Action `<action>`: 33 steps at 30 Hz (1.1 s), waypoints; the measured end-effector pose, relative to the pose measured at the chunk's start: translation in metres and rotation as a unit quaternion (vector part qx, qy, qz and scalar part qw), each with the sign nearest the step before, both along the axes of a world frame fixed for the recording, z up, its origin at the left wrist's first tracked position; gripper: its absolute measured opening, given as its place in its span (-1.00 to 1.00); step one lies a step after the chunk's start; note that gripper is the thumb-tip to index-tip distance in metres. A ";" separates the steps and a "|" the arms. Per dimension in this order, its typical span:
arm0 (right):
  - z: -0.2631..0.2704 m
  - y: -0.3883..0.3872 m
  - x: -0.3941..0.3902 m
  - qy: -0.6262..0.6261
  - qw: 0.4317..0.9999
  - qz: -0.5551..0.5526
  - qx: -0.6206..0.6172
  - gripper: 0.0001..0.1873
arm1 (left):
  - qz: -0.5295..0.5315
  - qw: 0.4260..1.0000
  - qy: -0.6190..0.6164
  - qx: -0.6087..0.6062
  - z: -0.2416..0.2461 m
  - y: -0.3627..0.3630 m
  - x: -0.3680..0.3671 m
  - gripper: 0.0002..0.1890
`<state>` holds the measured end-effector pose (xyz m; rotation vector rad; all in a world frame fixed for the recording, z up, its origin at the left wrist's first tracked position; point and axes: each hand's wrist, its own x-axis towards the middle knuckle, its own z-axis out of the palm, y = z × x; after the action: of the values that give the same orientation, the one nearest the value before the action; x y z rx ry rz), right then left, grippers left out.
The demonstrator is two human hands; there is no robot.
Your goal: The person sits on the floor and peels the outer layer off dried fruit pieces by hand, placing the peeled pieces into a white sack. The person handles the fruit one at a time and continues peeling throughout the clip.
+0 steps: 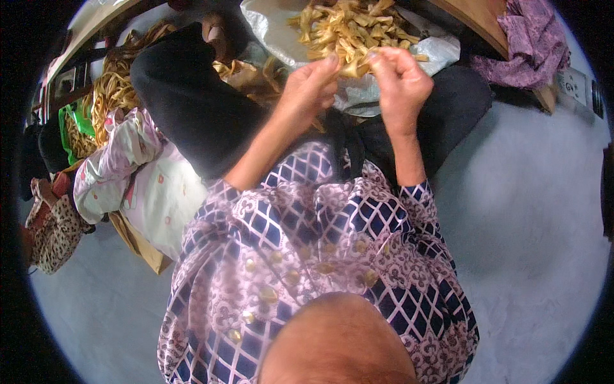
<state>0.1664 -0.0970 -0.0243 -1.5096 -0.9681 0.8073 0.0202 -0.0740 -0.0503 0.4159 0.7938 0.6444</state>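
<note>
My left hand and my right hand are raised in front of my lap, with a small gap between them. A strip of dried, tan plant material stretches between my fingertips, pinched at both ends. Just beyond lies a heap of folded or knotted yellowish strips, resting on a white woven plastic sack. The sack reaches over my legs, near my right knee. From this angle, the strip partly blends with the heap behind it.
Long loose dried strips lie at the left, beside a green plastic bag and a patterned cloth. Another person in leopard-print clothing sits at far left. Upper right are a wooden edge and a purple cloth.
</note>
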 end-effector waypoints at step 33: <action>0.052 0.071 0.018 0.233 0.966 0.110 0.002 -0.83 | -0.075 0.835 0.314 0.446 0.069 0.083 -0.022 -0.76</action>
<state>0.1841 -0.0258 0.0280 -1.1428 -0.7840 1.2526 -0.0016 0.0092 0.0187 1.6000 1.0297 0.7122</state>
